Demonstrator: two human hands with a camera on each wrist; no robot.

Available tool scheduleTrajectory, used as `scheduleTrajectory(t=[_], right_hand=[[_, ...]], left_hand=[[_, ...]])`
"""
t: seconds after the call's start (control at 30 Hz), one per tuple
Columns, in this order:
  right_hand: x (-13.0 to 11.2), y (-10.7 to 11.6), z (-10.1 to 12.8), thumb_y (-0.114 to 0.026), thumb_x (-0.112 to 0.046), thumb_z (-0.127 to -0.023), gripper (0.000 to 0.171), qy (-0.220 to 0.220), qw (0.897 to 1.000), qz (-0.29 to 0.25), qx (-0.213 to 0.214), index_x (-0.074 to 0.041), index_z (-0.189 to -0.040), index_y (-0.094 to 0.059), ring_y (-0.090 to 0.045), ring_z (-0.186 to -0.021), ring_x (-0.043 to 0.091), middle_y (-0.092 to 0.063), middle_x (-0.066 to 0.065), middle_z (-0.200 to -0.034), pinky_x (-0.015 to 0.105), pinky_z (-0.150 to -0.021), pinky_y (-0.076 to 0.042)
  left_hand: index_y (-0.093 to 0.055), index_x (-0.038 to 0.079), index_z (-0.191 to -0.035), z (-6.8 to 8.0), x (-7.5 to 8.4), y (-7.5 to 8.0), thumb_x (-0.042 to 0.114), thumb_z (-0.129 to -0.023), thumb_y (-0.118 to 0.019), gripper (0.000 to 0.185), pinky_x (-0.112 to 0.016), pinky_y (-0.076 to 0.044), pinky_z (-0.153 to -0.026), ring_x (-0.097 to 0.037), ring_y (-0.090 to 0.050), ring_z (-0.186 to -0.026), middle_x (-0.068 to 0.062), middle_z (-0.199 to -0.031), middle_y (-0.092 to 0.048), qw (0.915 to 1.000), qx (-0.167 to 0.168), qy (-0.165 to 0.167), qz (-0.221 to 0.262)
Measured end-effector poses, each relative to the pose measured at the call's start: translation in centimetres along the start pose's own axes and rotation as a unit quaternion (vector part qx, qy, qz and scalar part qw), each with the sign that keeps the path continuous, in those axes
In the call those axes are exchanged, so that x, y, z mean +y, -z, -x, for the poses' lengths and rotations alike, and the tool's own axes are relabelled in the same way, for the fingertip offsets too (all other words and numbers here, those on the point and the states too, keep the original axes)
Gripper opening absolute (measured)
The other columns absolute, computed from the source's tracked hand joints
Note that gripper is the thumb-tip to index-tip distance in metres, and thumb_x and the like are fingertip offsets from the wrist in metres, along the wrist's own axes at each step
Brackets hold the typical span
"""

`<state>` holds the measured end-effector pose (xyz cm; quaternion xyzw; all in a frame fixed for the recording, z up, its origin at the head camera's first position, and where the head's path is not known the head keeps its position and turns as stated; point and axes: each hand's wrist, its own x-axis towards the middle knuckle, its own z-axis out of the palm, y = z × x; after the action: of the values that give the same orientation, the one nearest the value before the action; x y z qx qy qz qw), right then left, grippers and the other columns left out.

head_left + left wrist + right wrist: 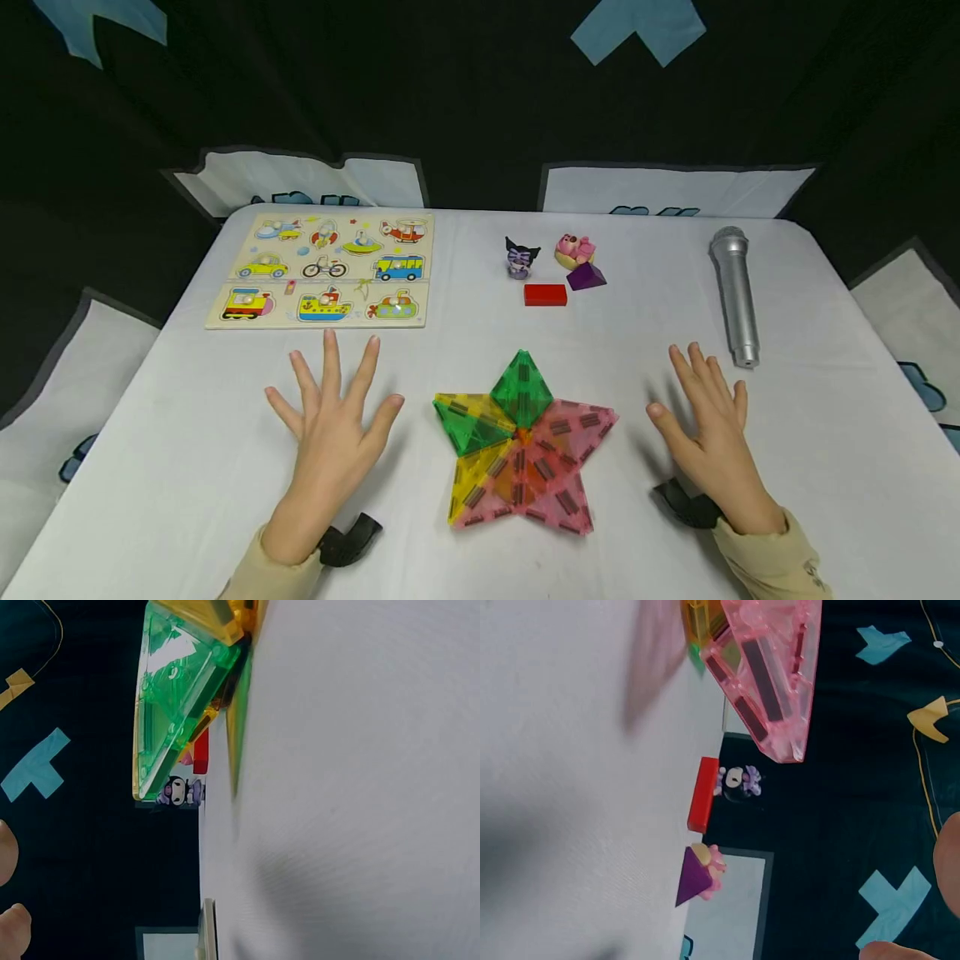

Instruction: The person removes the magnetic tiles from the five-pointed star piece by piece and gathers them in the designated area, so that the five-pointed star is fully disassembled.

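Observation:
A star of translucent magnetic tiles (pixel 521 446), green, yellow and pink, stands on the white table (pixel 165 467) between my hands. My left hand (pixel 330 408) hovers or rests flat to its left, fingers spread and straight, holding nothing. My right hand (pixel 705 404) lies to the star's right, fingers straight and empty too. The left wrist view shows the green tiles (pixel 176 705) side-on; the right wrist view shows the pink tiles (pixel 772 671).
A wooden vehicle puzzle board (pixel 326 268) lies at the back left. Behind the star sit a red block (pixel 545 294), a purple pyramid (pixel 586 276), a small dark-eared figure (pixel 521 256) and a pink toy (pixel 574 248). A silver microphone (pixel 735 293) lies at the right.

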<state>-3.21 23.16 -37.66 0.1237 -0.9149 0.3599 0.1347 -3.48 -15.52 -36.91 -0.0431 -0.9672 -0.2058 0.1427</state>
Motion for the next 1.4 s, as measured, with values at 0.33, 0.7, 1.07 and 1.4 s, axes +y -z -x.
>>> scheduleTrajectory(t=[0.33, 0.7, 1.07, 1.4], right_hand=[[-0.1, -0.4, 0.1, -0.061, -0.022, -0.086, 0.066, 0.0, 1.0, -0.001, -0.017, -0.018, -0.143, -0.027, -0.008, -0.133, 0.036, -0.015, 0.015, -0.147, 0.055, -0.099, 0.011], [-2.0, -1.5, 0.9, -0.067, -0.005, -0.08, 0.052, 0.061, 0.991, -0.096, -0.066, -0.012, -0.128, -0.051, -0.047, -0.104, 0.018, -0.051, 0.007, -0.119, 0.044, -0.08, -0.04], [-3.9, -3.5, 2.0, -0.057, -0.021, -0.09, 0.06, 0.012, 0.896, -0.253, -0.366, -0.019, -0.142, -0.028, -0.038, -0.048, -0.001, -0.049, -0.009, -0.064, 0.019, -0.045, -0.038], [-3.5, -3.7, 2.0, -0.059, -0.009, -0.087, 0.051, -0.09, 0.832, -0.382, -0.392, -0.003, -0.127, -0.027, -0.04, -0.053, 0.004, -0.045, 0.001, -0.067, 0.023, -0.045, -0.036]], left_hand=[[-0.023, 0.023, -0.144, 0.0, 0.1, -0.3, 0.051, -0.089, -0.046, 0.066, -0.063, 0.018, -0.09, -0.038, 0.02, -0.129, -0.017, -0.149, 0.001, 0.9994, -0.021, -0.005, 0.026], [-0.016, 0.027, -0.146, 2.3, 2.9, -2.7, 0.057, -0.072, -0.064, 0.093, -0.065, 0.001, -0.096, -0.045, 0.004, -0.131, -0.017, -0.149, -0.001, 0.9619, -0.178, -0.164, 0.127], [-0.028, 0.03, -0.142, 3.3, 4.2, -3.5, 0.056, -0.072, -0.065, 0.084, -0.062, -0.006, -0.098, -0.046, 0.001, -0.13, -0.011, -0.15, 0.004, 0.9508, -0.201, -0.178, 0.155], [-0.038, 0.025, -0.138, 3.4, 4.3, -4.0, 0.045, -0.07, -0.07, 0.078, -0.062, -0.009, -0.098, -0.046, -0.007, -0.13, -0.014, -0.149, -0.007, 0.9542, -0.151, -0.199, 0.165]])
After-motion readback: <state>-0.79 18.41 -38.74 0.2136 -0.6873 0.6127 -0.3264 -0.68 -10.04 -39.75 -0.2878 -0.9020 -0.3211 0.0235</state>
